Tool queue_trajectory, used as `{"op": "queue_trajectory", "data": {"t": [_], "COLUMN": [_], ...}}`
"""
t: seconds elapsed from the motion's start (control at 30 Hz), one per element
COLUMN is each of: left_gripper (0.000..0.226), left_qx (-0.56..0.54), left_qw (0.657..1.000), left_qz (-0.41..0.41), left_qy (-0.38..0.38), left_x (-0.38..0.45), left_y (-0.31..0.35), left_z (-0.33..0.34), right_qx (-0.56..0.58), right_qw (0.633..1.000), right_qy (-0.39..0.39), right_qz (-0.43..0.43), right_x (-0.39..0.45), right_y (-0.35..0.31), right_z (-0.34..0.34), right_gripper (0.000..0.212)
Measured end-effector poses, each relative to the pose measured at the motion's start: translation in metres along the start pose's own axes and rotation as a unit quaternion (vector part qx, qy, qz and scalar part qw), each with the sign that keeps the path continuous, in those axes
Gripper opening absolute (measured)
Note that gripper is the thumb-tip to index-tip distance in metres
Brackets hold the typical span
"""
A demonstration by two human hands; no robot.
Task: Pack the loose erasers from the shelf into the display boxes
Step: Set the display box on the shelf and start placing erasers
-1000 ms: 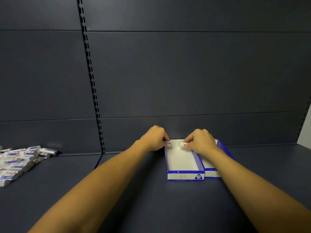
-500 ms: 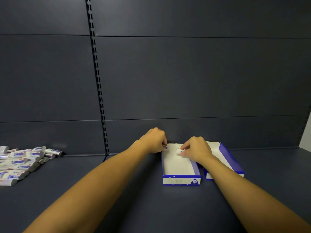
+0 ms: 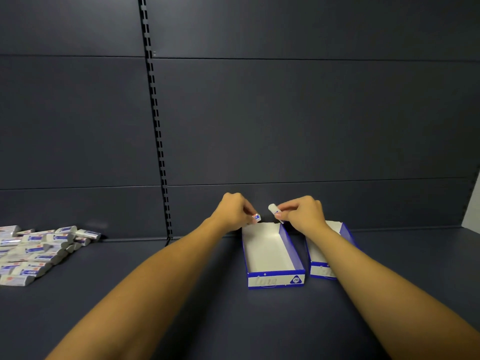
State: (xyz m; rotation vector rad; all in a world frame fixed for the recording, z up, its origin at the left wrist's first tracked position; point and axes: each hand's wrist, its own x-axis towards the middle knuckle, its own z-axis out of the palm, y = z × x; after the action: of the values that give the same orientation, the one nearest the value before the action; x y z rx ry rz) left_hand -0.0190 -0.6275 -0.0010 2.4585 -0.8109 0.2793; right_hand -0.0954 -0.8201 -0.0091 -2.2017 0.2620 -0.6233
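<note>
Two open blue-and-white display boxes stand side by side on the dark shelf: the left box (image 3: 270,249) shows a bare white floor, the right box (image 3: 323,267) is partly covered by my right forearm. My left hand (image 3: 233,210) pinches a small wrapped eraser (image 3: 256,217) just above the left box's far left corner. My right hand (image 3: 301,213) pinches a white eraser (image 3: 273,208) above the same box's far edge. A pile of several loose wrapped erasers (image 3: 33,252) lies at the far left of the shelf.
The dark shelf board (image 3: 181,307) runs the full width, backed by dark wall panels with a slotted upright (image 3: 158,141). A pale surface (image 3: 474,203) shows at the right edge.
Both hands have lifted a little, raising their erasers from inside the left box's far end to just above its rim. The view has shifted slightly; the boxes sit where they were.
</note>
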Motion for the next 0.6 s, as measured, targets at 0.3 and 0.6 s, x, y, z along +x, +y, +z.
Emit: {"op": "queue_trajectory", "data": {"t": [0.3, 0.6], "left_gripper": [0.020, 0.020], "left_qx": [0.131, 0.180], "left_qw": [0.989, 0.981], "left_qz": [0.027, 0.033], "left_qy": [-0.064, -0.065], "left_x": [0.004, 0.003], "left_y": [0.000, -0.006], "left_z": [0.023, 0.035], "right_qx": [-0.035, -0.132], "right_qw": [0.999, 0.988], "right_qy": [0.002, -0.067], "right_qz": [0.011, -0.038], "right_x": [0.001, -0.007], "right_y": [0.010, 0.008], "right_z": [-0.009, -0.005], "right_gripper": [0.024, 0.024]}}
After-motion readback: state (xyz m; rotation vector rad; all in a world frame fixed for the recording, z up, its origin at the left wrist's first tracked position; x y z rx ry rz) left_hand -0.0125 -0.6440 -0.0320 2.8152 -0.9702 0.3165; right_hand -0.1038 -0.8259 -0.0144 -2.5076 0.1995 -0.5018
